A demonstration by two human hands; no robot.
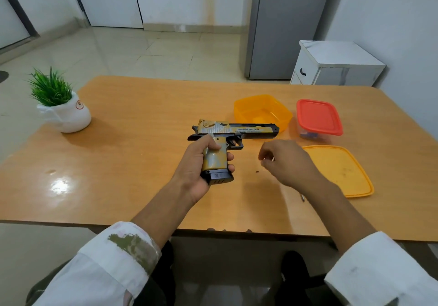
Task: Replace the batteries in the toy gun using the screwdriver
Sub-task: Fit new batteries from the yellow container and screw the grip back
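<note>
While in left hand [198, 163], toy gun [233, 130] well inside table [132, 120] edges.

Guns: you have one toy gun [233, 131].
Hands: you have two, the left hand [201, 163] and the right hand [284, 163].
Tubs: you have two, one orange tub [244, 116] and one clear tub [302, 133].
Lids: you have two, one red lid [318, 117] and one orange lid [339, 170].
Plants: you have one potted plant [64, 106].
Tables: you have one table [142, 139].
Cabinets: you have one white cabinet [336, 63].
</note>
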